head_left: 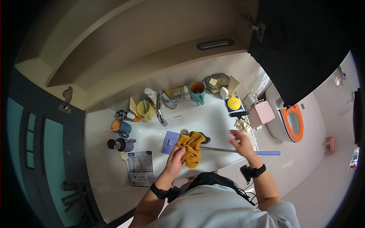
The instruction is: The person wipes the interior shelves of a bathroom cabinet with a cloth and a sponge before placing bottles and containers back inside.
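Draped over the front rim of the white sink (213,121), the mustard cloth (191,147) looks soft, light and limp, best bunched at its near edge where the left hand (175,161) pinches it, while the right hand (240,141) hovers open, empty, beside it.

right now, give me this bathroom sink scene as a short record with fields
place: white bathroom sink with a chrome tap
left hand: left hand gripping a mustard yellow cloth over the basin
right hand: right hand open, fingers spread, above a long thin rod with a purple handle; contact cannot be told
under cloth: a purple flat piece partly covered
left of sink: yellow cup, blue mug, clear packet
back edge: teal cup
right side: toilet with orange seat
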`<state>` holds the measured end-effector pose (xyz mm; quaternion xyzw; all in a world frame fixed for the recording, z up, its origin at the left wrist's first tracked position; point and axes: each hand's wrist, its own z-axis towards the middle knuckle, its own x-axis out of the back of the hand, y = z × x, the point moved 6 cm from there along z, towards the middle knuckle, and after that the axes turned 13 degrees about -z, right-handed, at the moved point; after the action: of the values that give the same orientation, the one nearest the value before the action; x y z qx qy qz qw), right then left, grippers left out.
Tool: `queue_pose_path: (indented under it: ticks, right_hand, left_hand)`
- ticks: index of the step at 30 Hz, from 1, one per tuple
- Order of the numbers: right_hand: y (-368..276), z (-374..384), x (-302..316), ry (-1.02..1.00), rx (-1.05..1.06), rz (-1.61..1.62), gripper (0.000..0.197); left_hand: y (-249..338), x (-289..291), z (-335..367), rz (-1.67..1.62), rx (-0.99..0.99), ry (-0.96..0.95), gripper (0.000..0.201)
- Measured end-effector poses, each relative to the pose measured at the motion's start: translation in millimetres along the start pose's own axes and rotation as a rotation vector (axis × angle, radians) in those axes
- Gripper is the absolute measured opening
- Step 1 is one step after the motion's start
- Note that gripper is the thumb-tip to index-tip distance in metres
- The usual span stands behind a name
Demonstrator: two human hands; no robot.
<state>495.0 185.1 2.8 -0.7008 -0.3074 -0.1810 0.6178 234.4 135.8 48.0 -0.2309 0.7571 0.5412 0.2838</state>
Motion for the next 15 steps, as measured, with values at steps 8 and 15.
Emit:
queue_pose_path:
  ticks: [8,15]
  right_hand:
    - [-118.7,2.5,-34.2,-0.425,0.235,0.637,0.024]
    - [-147.1,6.8,1.2,-0.467,0.128,1.114,0.019]
  left_hand:
    - [8.5,-27.9,11.3,0.064,-0.077,-0.065,0.041]
    - [11.6,27.1,15.4,0.335,-0.171,0.194,0.031]
